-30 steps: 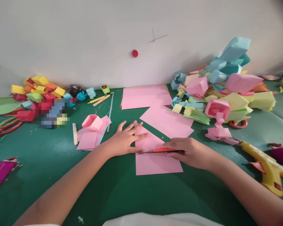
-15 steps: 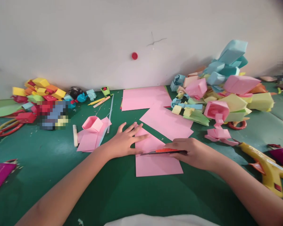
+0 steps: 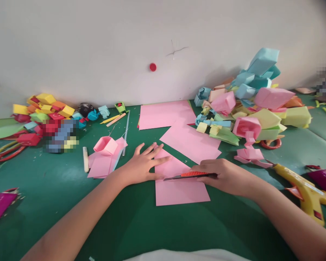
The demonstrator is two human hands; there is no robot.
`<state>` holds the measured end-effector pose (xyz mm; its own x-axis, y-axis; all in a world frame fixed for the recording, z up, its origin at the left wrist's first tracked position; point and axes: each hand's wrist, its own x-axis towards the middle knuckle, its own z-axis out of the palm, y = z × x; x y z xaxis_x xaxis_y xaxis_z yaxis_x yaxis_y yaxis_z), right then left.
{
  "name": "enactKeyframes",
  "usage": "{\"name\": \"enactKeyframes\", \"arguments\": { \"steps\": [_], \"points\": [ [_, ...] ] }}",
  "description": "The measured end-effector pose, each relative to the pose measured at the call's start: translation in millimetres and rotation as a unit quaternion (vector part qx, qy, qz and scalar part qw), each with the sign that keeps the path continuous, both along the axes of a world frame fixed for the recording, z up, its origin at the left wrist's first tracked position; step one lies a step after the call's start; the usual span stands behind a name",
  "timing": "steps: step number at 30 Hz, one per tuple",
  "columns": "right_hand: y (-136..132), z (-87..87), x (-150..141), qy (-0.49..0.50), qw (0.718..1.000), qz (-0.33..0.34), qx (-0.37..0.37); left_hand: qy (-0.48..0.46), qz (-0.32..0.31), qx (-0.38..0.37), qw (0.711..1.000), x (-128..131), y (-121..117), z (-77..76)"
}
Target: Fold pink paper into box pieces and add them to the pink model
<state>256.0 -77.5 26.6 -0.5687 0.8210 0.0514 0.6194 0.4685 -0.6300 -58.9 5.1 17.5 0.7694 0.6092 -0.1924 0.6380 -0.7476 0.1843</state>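
Observation:
My right hand (image 3: pixel 224 177) is closed around a utility knife (image 3: pixel 194 174) with an orange-red body and a dark blade. The blade lies across a pink paper sheet (image 3: pixel 182 194), its tip pointing left near my left thumb. A crosswise line runs through the sheet along the blade. My left hand (image 3: pixel 143 165) rests with fingers spread, its fingertips on the sheet's left part and nothing in its grasp. Just behind lies another pink sheet (image 3: pixel 191 143), partly reaching under the pile at the right.
Pink sheets (image 3: pixel 165 114) lie by the wall. Folded paper pieces pile up at the right (image 3: pixel 274 98) and left (image 3: pixel 46 108). A yellow glue gun (image 3: pixel 299 181) is beside my right forearm. Left of my left hand are a pink paper box (image 3: pixel 105 145) and a glue stick (image 3: pixel 85 159).
The knife and my right hand have slid slightly right along the line on the sheet. My left hand stays in place on the paper. The whole view has shifted a little.

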Motion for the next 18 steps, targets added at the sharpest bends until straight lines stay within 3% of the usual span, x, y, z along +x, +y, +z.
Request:
{"name": "enactKeyframes", "arguments": {
  "steps": [18],
  "points": [
    [0.0, 6.2, 4.2, -0.002, 1.0, -0.005, -0.017, 0.0, 0.003, -0.003, 1.0, 2.5, -0.6, 4.2]
  ]
}}
